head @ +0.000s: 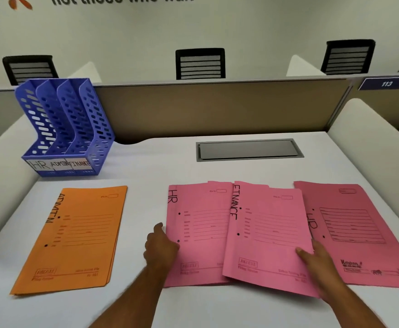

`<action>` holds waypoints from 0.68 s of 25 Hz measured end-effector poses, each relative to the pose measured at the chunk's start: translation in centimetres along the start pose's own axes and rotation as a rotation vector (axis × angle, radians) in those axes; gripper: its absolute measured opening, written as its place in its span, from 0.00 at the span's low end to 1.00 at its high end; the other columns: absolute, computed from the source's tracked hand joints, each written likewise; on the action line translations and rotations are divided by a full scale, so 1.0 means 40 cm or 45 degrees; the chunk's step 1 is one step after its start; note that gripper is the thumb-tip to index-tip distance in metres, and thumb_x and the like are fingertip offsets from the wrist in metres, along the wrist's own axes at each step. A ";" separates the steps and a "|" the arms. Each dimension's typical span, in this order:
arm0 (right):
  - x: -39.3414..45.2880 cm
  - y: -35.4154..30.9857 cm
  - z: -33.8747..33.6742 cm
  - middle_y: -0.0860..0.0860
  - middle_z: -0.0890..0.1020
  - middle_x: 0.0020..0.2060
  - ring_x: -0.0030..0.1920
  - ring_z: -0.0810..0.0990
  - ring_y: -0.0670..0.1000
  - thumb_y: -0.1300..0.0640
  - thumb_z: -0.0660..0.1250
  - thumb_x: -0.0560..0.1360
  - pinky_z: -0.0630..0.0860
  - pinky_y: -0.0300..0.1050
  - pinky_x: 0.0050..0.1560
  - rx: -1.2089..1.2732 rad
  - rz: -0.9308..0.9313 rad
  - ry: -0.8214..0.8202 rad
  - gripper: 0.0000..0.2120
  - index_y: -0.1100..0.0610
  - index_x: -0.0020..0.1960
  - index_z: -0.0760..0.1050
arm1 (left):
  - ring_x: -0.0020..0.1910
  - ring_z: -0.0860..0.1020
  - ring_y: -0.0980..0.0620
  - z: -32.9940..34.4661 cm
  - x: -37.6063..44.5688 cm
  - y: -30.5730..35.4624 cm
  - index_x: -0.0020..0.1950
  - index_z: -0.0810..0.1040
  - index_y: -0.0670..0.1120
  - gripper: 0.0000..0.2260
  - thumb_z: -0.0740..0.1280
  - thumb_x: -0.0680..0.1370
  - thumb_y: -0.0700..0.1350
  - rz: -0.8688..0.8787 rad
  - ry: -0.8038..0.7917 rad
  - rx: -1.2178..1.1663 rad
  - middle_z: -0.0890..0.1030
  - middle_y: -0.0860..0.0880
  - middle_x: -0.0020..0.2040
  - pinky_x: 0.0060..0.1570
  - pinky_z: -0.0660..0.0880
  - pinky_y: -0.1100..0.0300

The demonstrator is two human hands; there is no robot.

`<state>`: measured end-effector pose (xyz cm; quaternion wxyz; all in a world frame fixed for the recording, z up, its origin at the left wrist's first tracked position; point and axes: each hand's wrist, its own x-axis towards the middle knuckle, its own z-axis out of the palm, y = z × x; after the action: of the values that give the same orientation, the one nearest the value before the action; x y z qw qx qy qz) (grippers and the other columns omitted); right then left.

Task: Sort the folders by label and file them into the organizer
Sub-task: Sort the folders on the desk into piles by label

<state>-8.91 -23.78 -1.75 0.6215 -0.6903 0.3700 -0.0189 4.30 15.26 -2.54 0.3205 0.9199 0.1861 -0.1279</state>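
Note:
An orange folder marked ADMIN (pixel 75 237) lies flat at the front left of the desk. To its right lie three pink folders: one marked HR (pixel 198 233), one marked FINANCE (pixel 269 235) overlapping it, and a darker pink HR folder (pixel 359 228) at the far right. My left hand (pixel 160 247) rests on the left edge of the first HR folder, fingers curled at its border. My right hand (pixel 316 256) lies at the right edge of the FINANCE folder, thumb on top. The blue organizer (pixel 65 129) stands at the back left with slots labelled HR, ADMIN and FINANCE.
A grey cable hatch (pixel 248 150) is set into the white desk (pixel 146 166) behind the folders. A tan partition (pixel 217 107) runs along the back, with white side dividers left and right. Black chair backs show beyond it.

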 end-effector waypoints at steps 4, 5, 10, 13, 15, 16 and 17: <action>0.006 0.020 -0.003 0.53 0.84 0.58 0.55 0.84 0.59 0.62 0.65 0.84 0.79 0.63 0.62 -0.048 -0.017 0.003 0.18 0.51 0.72 0.72 | 0.58 0.83 0.38 0.017 -0.004 0.022 0.78 0.63 0.50 0.37 0.76 0.73 0.46 -0.090 0.027 -0.006 0.81 0.44 0.64 0.58 0.82 0.37; 0.006 0.028 0.004 0.53 0.84 0.58 0.55 0.84 0.59 0.61 0.65 0.84 0.80 0.63 0.62 -0.054 -0.011 0.010 0.18 0.51 0.72 0.72 | 0.59 0.82 0.38 0.022 -0.007 0.030 0.78 0.64 0.49 0.35 0.75 0.74 0.45 -0.115 0.029 -0.019 0.80 0.44 0.64 0.59 0.81 0.38; -0.004 0.052 0.038 0.53 0.84 0.61 0.56 0.84 0.59 0.57 0.66 0.84 0.81 0.66 0.61 -0.070 0.010 0.010 0.16 0.50 0.71 0.72 | 0.53 0.84 0.38 0.026 0.010 0.055 0.62 0.84 0.44 0.19 0.66 0.72 0.36 -0.133 -0.121 -0.236 0.86 0.42 0.56 0.56 0.83 0.46; -0.016 0.051 0.046 0.53 0.83 0.62 0.57 0.84 0.57 0.58 0.65 0.84 0.81 0.65 0.63 -0.032 -0.018 -0.002 0.17 0.51 0.72 0.71 | 0.46 0.85 0.38 0.017 -0.013 0.063 0.55 0.83 0.44 0.16 0.66 0.71 0.33 -0.123 -0.206 -0.557 0.87 0.41 0.50 0.51 0.85 0.39; -0.022 0.040 0.045 0.52 0.84 0.61 0.57 0.84 0.56 0.60 0.65 0.84 0.81 0.63 0.62 0.033 -0.008 0.008 0.16 0.50 0.70 0.72 | 0.49 0.86 0.38 0.003 -0.038 0.075 0.61 0.76 0.46 0.16 0.66 0.76 0.33 -0.092 -0.185 -0.721 0.85 0.43 0.53 0.51 0.84 0.39; -0.025 0.036 0.041 0.52 0.85 0.60 0.57 0.85 0.56 0.61 0.65 0.84 0.81 0.62 0.61 0.087 0.007 0.017 0.15 0.49 0.69 0.74 | 0.49 0.86 0.39 -0.005 -0.050 0.078 0.63 0.73 0.48 0.16 0.65 0.78 0.34 -0.061 -0.187 -0.776 0.84 0.45 0.54 0.51 0.84 0.40; -0.027 0.033 0.032 0.52 0.86 0.58 0.56 0.85 0.56 0.62 0.66 0.84 0.82 0.61 0.59 0.157 0.021 0.026 0.16 0.49 0.68 0.74 | 0.50 0.86 0.39 -0.009 -0.061 0.081 0.65 0.72 0.49 0.16 0.65 0.80 0.35 -0.019 -0.186 -0.807 0.84 0.46 0.54 0.50 0.85 0.41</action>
<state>-9.71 -22.05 -2.72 0.6592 -0.6474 0.3801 -0.0434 3.51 12.51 0.36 0.6025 0.7614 0.1999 -0.1316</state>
